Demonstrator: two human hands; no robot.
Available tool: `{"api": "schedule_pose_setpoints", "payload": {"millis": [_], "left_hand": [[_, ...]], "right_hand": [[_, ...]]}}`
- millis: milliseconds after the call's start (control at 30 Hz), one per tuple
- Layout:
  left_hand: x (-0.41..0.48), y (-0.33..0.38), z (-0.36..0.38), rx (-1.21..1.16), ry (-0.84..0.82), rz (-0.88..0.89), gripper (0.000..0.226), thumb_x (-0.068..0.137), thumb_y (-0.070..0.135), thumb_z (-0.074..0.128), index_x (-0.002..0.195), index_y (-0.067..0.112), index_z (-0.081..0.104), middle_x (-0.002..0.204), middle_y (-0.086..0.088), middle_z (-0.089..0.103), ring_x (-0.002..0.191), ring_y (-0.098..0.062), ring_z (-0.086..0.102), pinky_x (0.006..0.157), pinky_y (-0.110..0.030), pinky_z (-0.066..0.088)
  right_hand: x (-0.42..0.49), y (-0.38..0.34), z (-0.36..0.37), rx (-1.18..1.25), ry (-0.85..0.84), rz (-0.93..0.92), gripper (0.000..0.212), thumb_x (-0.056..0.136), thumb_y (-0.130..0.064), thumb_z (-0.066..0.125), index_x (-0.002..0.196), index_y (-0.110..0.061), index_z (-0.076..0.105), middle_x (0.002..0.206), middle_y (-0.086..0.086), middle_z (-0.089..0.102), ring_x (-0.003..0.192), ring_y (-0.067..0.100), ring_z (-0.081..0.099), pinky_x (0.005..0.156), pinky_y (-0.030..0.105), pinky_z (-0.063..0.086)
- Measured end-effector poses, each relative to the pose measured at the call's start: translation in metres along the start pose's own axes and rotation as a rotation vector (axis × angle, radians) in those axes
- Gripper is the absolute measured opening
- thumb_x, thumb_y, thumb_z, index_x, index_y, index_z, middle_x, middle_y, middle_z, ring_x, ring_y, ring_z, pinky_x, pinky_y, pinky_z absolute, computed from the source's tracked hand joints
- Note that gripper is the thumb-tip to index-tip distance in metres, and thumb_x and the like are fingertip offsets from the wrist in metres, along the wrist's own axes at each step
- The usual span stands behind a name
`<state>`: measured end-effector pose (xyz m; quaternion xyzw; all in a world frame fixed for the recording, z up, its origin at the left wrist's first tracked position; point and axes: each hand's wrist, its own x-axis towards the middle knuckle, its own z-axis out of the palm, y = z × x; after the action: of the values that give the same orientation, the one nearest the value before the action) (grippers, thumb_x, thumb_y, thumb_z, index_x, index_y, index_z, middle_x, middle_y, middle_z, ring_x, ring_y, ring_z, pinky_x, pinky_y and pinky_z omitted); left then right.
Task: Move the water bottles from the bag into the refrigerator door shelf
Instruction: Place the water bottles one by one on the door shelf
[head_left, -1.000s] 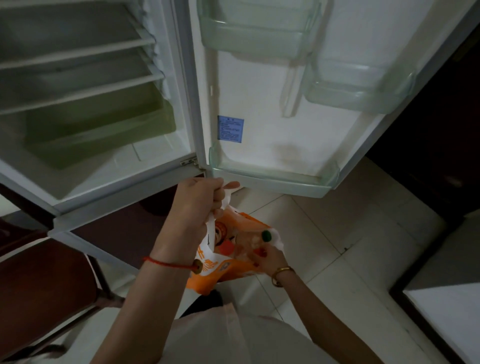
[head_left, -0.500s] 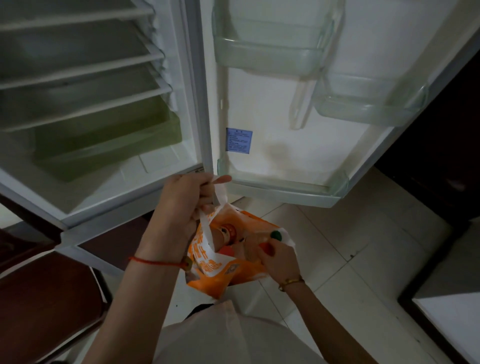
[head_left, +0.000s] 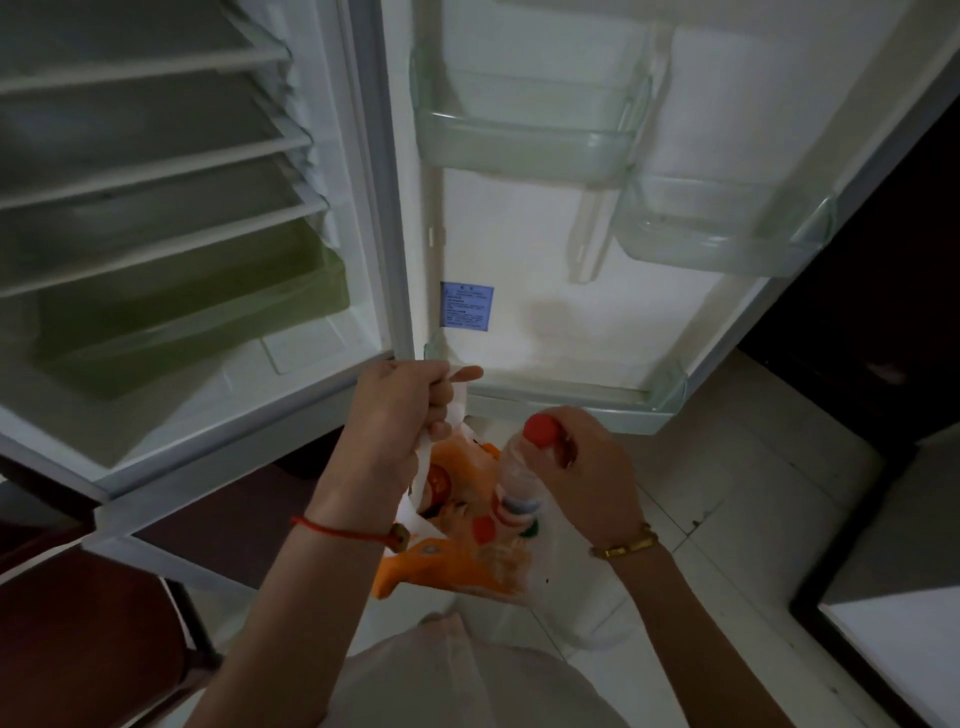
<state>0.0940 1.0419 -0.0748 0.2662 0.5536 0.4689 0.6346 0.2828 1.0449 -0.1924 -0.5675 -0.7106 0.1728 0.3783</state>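
Note:
An orange and white plastic bag hangs in front of the open refrigerator. My left hand grips its white handles just below the door's bottom shelf. My right hand grips a clear water bottle with a red cap near its neck, and the bottle sticks halfway out of the bag's mouth. Another red cap and a green cap show inside the bag. The bottom door shelf holds nothing.
The refrigerator door stands open with two clear upper door bins, both bare. The fridge interior at left has white shelves and a green drawer. A dark wooden chair stands at lower left; a dark-edged cabinet at right.
My right hand has come up out of the bag holding a red-capped bottle. The view has tilted down slightly; my left hand still holds the handles.

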Motion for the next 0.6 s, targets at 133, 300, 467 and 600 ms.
{"api": "schedule_pose_setpoints", "payload": {"millis": [133, 300, 467, 600], "left_hand": [[0.008, 0.003, -0.009, -0.015, 0.033, 0.009, 0.031, 0.1, 0.008, 0.039, 0.106, -0.011, 0.063, 0.035, 0.011, 0.028, 0.028, -0.001, 0.021, 0.032, -0.014, 0.022], [0.02, 0.004, -0.021, -0.04, 0.053, -0.013, 0.031, 0.1, 0.007, 0.039, 0.107, -0.011, 0.063, 0.038, 0.01, 0.026, 0.029, -0.001, 0.02, 0.032, -0.013, 0.021], [0.03, 0.011, -0.029, -0.066, 0.105, 0.011, 0.029, 0.098, 0.004, 0.042, 0.103, -0.012, 0.065, 0.036, 0.009, 0.026, 0.028, -0.002, 0.021, 0.033, -0.013, 0.021], [0.038, 0.014, -0.032, -0.067, 0.119, 0.02, 0.028, 0.097, 0.004, 0.044, 0.103, -0.012, 0.067, 0.037, 0.009, 0.027, 0.029, -0.003, 0.022, 0.033, -0.015, 0.022]], "right_hand": [[0.023, -0.014, -0.023, 0.017, 0.063, -0.045, 0.025, 0.081, -0.048, 0.06, 0.092, -0.026, 0.058, 0.075, -0.008, 0.057, 0.064, 0.006, 0.052, 0.06, 0.013, 0.041], [0.052, -0.048, -0.039, 0.064, 0.119, -0.176, 0.027, 0.086, -0.04, 0.06, 0.095, -0.014, 0.061, 0.079, -0.004, 0.056, 0.063, 0.013, 0.051, 0.061, 0.017, 0.042], [0.093, -0.064, -0.027, 0.022, 0.174, -0.166, 0.014, 0.088, -0.027, 0.067, 0.095, -0.017, 0.061, 0.081, -0.008, 0.054, 0.066, 0.007, 0.048, 0.062, 0.008, 0.035], [0.131, -0.053, 0.001, -0.012, 0.167, -0.153, 0.018, 0.09, -0.031, 0.064, 0.097, -0.015, 0.06, 0.083, -0.009, 0.052, 0.067, 0.004, 0.045, 0.063, 0.004, 0.034]]}}
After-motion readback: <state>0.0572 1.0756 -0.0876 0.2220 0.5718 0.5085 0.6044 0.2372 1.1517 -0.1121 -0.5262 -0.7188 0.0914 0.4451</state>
